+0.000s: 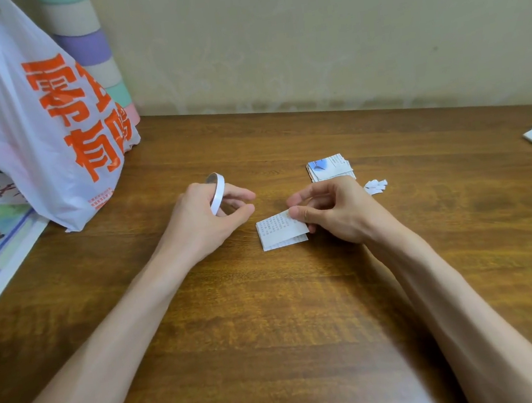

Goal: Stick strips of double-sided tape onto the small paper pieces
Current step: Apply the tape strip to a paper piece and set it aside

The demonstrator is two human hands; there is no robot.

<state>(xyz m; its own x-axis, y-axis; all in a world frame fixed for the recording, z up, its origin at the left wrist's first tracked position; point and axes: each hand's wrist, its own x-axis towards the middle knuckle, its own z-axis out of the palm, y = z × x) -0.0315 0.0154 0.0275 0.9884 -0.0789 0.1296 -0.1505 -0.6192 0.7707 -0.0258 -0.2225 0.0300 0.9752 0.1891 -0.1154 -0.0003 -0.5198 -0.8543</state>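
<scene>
Wooden worktop (270, 315) against beige wall. Left hand (205, 219) grips white tape roll (217, 194), fingers curled round it, roll standing on edge. Right hand (336, 212) pinches corner of printed paper piece (279, 229), which lies on worktop between hands. Stack of paper pieces (330, 168) at 12 o'clock from right hand, white scraps (375, 186) at 2 o'clock. Plastic bag (37, 127) at 10 o'clock on worktop.

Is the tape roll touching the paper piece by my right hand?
Apart. The head view shows the tape roll in the left hand, bare table between it and the paper piece.
</scene>
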